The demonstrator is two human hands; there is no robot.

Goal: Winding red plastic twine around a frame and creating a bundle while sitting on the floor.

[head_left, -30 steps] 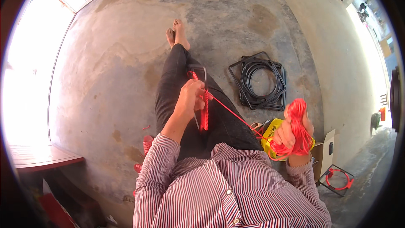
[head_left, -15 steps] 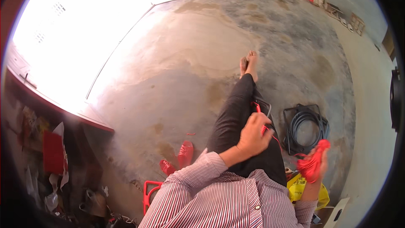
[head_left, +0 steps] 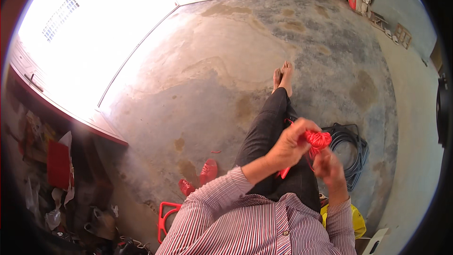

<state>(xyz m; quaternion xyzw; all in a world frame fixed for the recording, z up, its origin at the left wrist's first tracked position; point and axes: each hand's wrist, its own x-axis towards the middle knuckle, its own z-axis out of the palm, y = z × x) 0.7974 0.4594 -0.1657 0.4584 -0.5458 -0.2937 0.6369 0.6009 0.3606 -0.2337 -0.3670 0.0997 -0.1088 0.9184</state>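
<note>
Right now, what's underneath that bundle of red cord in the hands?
Below the red cord bundle lie a dark-trousered leg and a grey coiled cable on the concrete floor. The left hand and right hand cover part of it.

Bright red cord [head_left: 317, 139], thin and fibrous with a slight synthetic sheen, sits bunched between bare fingers [head_left: 302, 130] above matt dark cloth trousers [head_left: 264, 137]. A striped woven cotton shirt [head_left: 245, 222] covers the arms. The concrete floor [head_left: 203, 80] is rough, stained and patchy; the coiled black cable [head_left: 351, 146] looks rubbery, dull.
</note>
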